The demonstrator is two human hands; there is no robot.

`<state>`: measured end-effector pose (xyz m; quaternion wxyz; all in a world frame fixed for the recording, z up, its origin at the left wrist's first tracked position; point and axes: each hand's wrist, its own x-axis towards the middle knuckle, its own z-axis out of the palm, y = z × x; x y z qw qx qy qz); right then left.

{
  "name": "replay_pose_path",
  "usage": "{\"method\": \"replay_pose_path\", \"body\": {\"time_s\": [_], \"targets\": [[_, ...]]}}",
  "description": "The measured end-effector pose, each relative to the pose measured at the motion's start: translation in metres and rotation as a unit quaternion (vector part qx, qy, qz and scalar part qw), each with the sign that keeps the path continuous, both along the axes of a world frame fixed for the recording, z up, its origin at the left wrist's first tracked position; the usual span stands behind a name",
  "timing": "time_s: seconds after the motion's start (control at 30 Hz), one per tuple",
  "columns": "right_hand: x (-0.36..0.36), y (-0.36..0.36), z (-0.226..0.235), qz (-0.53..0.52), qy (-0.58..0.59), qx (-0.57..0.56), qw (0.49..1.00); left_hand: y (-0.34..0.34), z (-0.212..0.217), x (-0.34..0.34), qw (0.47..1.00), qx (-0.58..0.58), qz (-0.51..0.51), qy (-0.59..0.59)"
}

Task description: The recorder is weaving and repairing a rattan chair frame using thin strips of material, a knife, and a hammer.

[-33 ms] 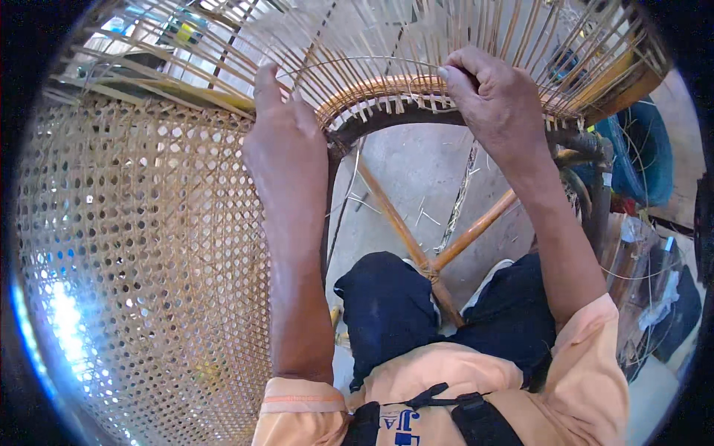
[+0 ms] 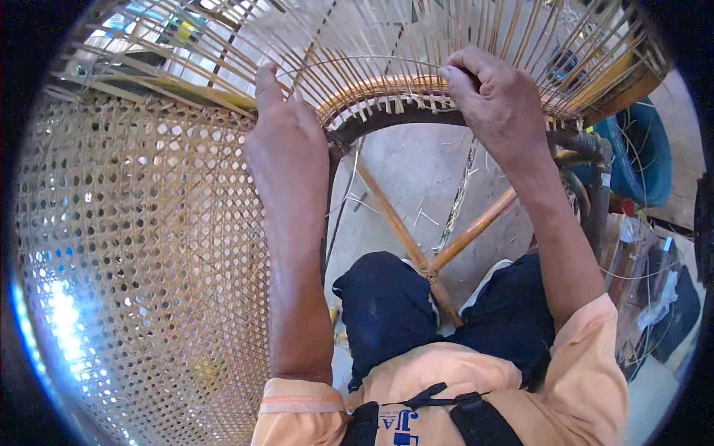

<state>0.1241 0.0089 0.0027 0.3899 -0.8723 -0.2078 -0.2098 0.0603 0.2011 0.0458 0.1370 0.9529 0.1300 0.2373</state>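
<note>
My right hand [image 2: 497, 100] is closed, thumb and index finger pinching a thin cane strand [image 2: 372, 58]. From there the strand arcs leftward across the upright cane spokes [image 2: 357, 37] to the fingertips of my left hand [image 2: 286, 130]. On that hand the index finger stretches forward and stands apart from the thumb; its other fingers are hidden beneath. Both hands are above the curved, dark seat-frame rail [image 2: 405, 115], where short cane ends stick out below a woven band [image 2: 401, 83]. At left spreads a panel of open-hole cane weave [image 2: 149, 223].
Crossed wooden braces [image 2: 401, 223] lie below, between the frame and my knees. A blue-green tub [image 2: 647, 156] and wooden pieces [image 2: 628, 260] stand at the right. Loose cane scraps [image 2: 425, 215] are on the floor. Long spokes fan out along the far side.
</note>
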Motion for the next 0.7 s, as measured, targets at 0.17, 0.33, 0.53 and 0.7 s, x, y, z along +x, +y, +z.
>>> {"method": "replay_pose_path", "body": {"time_s": [0.17, 0.33, 0.53, 0.7], "targets": [[-0.002, 0.003, 0.001, -0.007, 0.025, 0.005, 1.000, 0.004, -0.001, 0.003, 0.999, 0.030, 0.015, 0.026], [0.000, 0.000, 0.004, -0.011, 0.035, -0.008, 0.999, 0.003, 0.005, 0.004, 0.999, 0.041, 0.016, 0.001], [-0.005, 0.004, 0.009, -0.005, 0.072, -0.005, 0.997, 0.008, 0.003, 0.010, 0.998, 0.045, 0.032, -0.008], [-0.019, 0.005, 0.017, 0.053, -0.007, -0.041, 0.998, 0.006, 0.005, -0.034, 0.992, -0.103, 0.070, -0.007]]}}
